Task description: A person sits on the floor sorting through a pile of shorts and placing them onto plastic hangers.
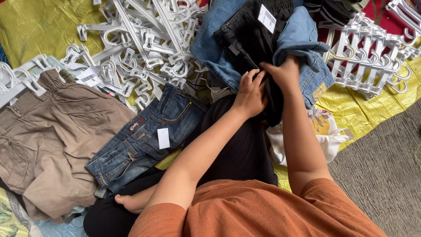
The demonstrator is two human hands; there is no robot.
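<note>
My left hand (251,93) and my right hand (284,72) both grip a black garment (252,39) with a white tag, at the upper middle of the head view. The black garment lies on top of light blue jeans (302,35). My fingers pinch its lower edge, the left hand flat on the fabric, the right hand closed over a fold. I sit cross-legged in black trousers and an orange shirt.
Dark blue jeans (144,140) with a white tag lie at my left knee, beside khaki trousers (52,136). White plastic hangers are piled at the top left (140,48) and stacked at the top right (372,61). A yellow sheet (368,109) covers the floor; grey carpet (381,175) is at right.
</note>
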